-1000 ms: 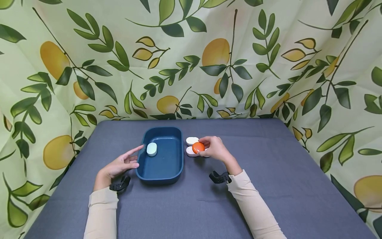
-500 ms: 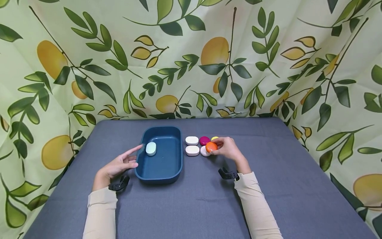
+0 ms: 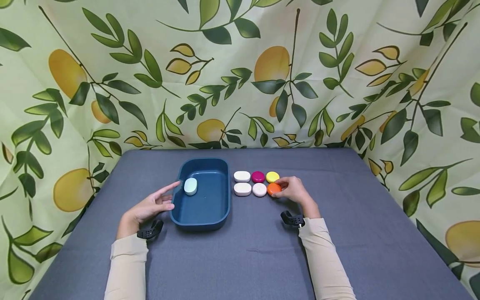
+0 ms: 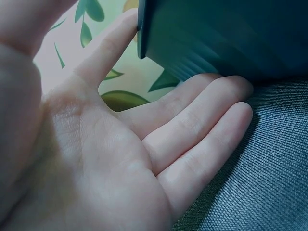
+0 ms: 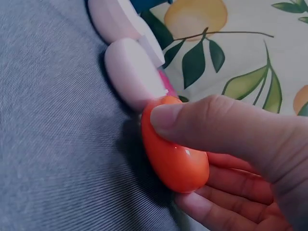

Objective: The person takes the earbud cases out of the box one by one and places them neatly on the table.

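Note:
With thumb and fingers, my right hand [image 3: 294, 189] pinches a glossy orange soap bar [image 3: 274, 188] at the right end of the near row. In the right wrist view the thumb lies across the orange soap [image 5: 171, 149], and a pale round soap [image 5: 132, 72] sits just beyond it. My left hand [image 3: 151, 206] is beside a blue bin [image 3: 200, 226], index fingertip at its left rim. Several of its fingers [image 4: 192, 120] stretch toward the bin's outer wall [image 4: 211, 43] in the left wrist view. A pale mint soap [image 3: 190, 187] lies inside the bin, toward the left.
Two rows of soaps lie right of the bin. The far row has a white oval [image 3: 241, 176], a magenta soap [image 3: 258, 177] and a yellow one [image 3: 272, 177]. Nearer are a white oval [image 3: 242, 189] and a pale round soap [image 3: 259, 189]. A leaf-print cloth [image 3: 240, 75] hangs behind the table.
My right hand has carried the orange soap rightward, from over the white ovals to the near row's right end, uncovering the other soaps. The left hand stays at the bin.

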Demonstrator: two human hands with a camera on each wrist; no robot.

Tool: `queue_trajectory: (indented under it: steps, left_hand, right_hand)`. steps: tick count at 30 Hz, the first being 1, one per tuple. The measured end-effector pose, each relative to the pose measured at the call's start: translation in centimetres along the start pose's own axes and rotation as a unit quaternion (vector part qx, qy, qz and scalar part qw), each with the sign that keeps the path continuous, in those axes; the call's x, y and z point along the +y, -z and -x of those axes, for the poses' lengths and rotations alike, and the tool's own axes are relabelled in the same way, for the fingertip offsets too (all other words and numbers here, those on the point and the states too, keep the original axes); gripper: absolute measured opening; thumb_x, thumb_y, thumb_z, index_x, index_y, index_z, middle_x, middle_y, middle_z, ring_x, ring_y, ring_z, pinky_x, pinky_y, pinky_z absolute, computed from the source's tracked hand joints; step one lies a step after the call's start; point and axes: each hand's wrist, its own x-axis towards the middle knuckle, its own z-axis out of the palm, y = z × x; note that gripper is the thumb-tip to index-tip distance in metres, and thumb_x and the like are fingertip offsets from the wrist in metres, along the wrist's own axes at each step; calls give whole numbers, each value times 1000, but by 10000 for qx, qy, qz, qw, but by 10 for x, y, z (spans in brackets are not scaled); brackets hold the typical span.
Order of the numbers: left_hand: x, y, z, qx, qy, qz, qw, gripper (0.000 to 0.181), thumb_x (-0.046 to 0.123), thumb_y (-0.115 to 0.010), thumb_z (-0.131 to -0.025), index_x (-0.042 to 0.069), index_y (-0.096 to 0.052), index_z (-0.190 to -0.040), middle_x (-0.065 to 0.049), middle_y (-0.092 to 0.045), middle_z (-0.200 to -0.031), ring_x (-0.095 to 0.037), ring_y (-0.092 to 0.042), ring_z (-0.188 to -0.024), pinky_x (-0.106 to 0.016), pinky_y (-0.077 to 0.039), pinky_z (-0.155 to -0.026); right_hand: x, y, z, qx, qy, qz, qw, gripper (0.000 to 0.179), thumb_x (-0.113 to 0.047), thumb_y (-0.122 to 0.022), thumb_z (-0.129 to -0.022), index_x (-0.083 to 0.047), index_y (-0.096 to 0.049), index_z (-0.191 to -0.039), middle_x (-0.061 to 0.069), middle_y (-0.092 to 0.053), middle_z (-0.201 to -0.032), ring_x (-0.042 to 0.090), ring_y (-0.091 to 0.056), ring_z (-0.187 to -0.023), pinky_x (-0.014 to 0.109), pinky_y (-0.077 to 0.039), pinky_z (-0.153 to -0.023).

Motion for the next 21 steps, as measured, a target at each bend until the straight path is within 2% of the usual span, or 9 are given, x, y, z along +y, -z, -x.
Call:
queue_trajectory:
  steps: [6, 11, 17, 21]
  left_hand:
    - [0, 0, 0, -4, -14, 43, 10000, 78, 12, -61, -93, 12, -14, -155, -30, -11, -159, -55, -24, -142, -27, -46, -100]
    - [1, 0, 1, 19, 7, 39, 10000, 78, 12, -61, -93, 12, -15, -155, -29, -11, -160, -54, -23, -142, -27, -46, -101]
    - [1, 0, 1, -8, -25, 130, 9999, 78, 11, -61, -92, 11, -15, -155, -29, -10, -160, -54, -22, -142, -16, -46, -94]
    - [1, 0, 1, -2, -9, 101, 9999, 78, 11, -61, -92, 10, -14, -155, -30, -13, -159, -54, -24, -142, -19, -46, -96]
  right_hand:
    - [4, -2, -1, 92, -25, 28, 10000, 48, -12, -84, -69, 7, -68, -110, 22, -72, -99, 25, -66, -85, 26, -52, -73]
    - [4, -3, -2, 146, -4, 153, 9998, 47, -12, -85, -68, 7, -69, -108, 22, -72, -98, 25, -66, -84, 26, -51, -71]
    - [3, -4, -1, 86, -65, 181, 9998, 46, -11, -84, -68, 7, -68, -107, 22, -71, -98, 27, -65, -86, 29, -52, -74]
    - [2, -5, -2, 40, -61, 173, 9998, 47, -10, -84, -68, 8, -68, -109, 23, -71, -97, 27, -64, -85, 27, -51, -73]
